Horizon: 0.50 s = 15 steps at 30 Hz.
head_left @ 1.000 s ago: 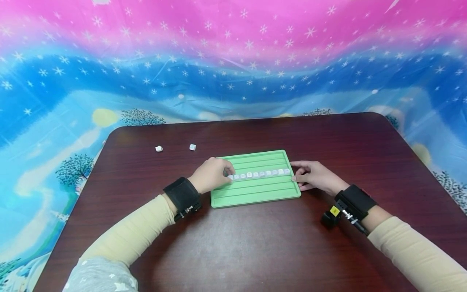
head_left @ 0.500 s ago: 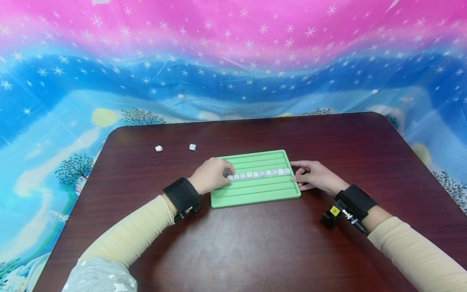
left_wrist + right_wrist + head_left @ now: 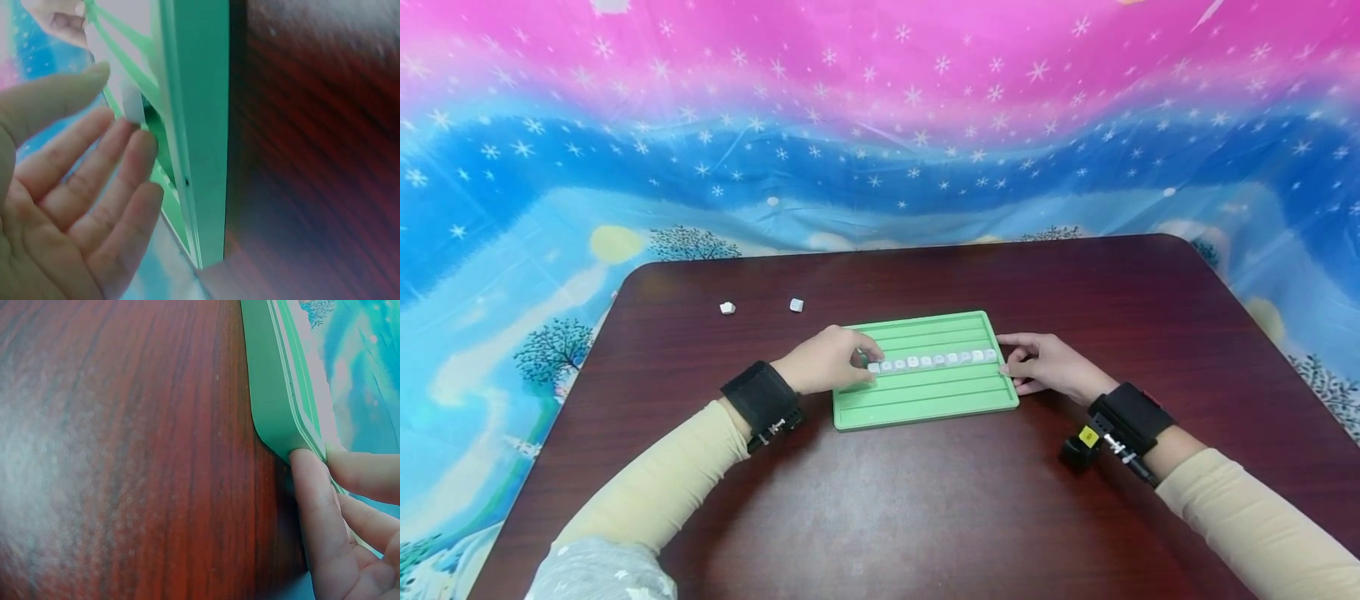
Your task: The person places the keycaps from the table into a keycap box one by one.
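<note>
A green grooved tray lies on the table with a row of small pale keycaps along one of its middle grooves. My left hand is over the tray's left side, thumb and fingers spread apart around the row's left end. In the left wrist view the end keycap shows just beyond the fingertips, and the thumb stands off from it. At the tray's right edge my right hand holds the rim, thumb on top; the right wrist view shows a finger against the outer wall.
Two loose keycaps lie on the dark wooden table beyond the tray to the left: one white keycap and another keycap nearer the tray. A patterned cloth hangs behind the table's far edge.
My left hand has loosened from the leftmost keycap and drawn slightly left, its thumb and fingers now wider apart. The right hand and the tray stay in place.
</note>
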### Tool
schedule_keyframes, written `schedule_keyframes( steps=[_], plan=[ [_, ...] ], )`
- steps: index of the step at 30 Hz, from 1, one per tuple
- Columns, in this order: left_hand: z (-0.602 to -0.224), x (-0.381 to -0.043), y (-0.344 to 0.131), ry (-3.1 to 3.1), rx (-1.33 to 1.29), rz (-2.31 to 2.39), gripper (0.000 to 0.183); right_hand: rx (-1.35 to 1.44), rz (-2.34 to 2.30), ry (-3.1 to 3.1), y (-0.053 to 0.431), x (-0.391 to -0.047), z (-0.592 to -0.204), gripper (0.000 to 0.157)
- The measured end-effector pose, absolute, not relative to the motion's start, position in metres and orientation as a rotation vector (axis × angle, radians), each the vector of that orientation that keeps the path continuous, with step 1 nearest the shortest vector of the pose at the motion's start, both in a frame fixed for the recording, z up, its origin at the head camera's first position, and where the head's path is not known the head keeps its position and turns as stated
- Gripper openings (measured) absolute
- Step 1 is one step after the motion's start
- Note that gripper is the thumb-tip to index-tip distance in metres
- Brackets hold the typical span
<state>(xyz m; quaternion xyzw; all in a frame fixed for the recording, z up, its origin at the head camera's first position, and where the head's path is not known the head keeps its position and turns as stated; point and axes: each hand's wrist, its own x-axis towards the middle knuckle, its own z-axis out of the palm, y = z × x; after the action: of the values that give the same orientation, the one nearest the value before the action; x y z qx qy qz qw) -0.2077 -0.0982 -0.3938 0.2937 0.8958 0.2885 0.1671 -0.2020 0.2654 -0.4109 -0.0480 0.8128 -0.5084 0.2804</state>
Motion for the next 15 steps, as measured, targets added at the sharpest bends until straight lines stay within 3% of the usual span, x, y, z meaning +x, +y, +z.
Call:
schedule_keyframes(
  steps=[7, 15],
  plan=[
    [-0.392, -0.214, -0.115, 2.526, 0.973, 0.851, 0.023, -0.132, -1.36, 2.182, 0.265, -0.202, -0.413, 0.068],
    [-0.393, -0.229, -0.138, 2.702, 0.91, 0.839, 0.019, -0.128, -1.357, 2.187, 0.264, -0.202, -0.412, 0.069]
  ],
)
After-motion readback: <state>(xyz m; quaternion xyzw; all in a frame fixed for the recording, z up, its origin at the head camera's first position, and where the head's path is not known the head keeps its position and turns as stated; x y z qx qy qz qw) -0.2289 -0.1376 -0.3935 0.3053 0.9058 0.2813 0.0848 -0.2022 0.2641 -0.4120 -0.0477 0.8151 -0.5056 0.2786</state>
